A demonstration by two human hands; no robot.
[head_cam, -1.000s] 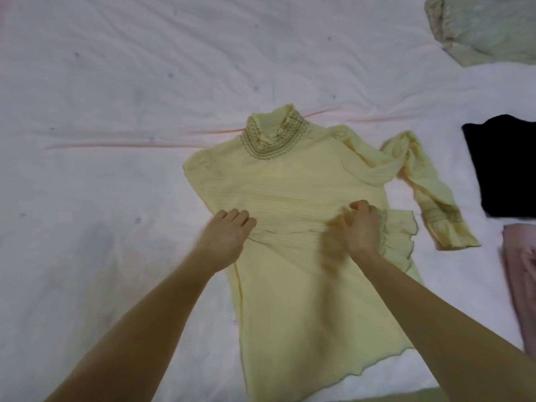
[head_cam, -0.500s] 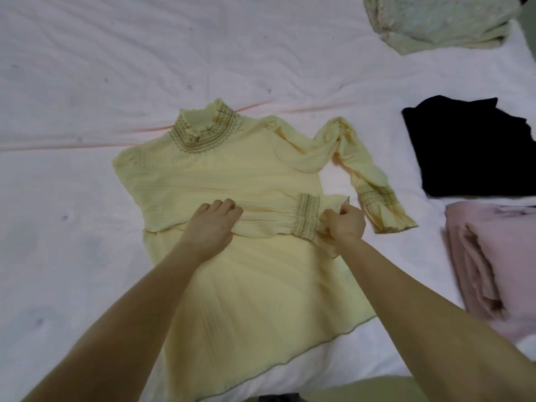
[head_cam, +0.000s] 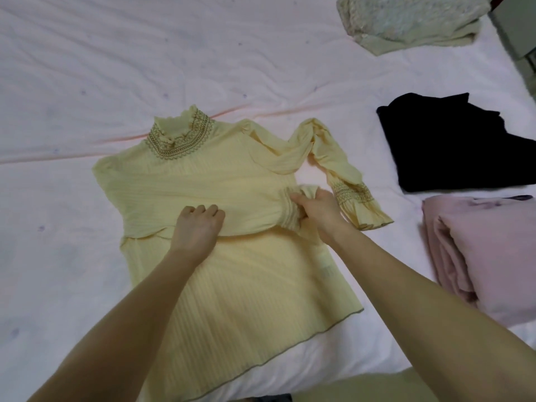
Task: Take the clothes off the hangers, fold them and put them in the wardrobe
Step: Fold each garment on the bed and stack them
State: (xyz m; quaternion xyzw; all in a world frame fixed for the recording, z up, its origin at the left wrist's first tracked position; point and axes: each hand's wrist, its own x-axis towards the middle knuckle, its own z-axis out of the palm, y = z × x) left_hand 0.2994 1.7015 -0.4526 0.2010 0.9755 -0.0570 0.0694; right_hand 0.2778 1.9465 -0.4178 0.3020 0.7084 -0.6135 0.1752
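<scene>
Blouse [head_cam: 232, 181] lies flat on the bed [head_cam: 87, 68], mid-fold: left hand [head_cam: 197, 227] presses the folded sleeve with curled fingers, right hand [head_cam: 317, 211] pinches its cuff; next, fold the other sleeve [head_cam: 327, 152] across

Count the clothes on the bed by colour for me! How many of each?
Yellow: 1, the top under both hands
Pale cream: 1, folded
Black: 1, folded
Pink: 1, folded
Total: 4
</scene>
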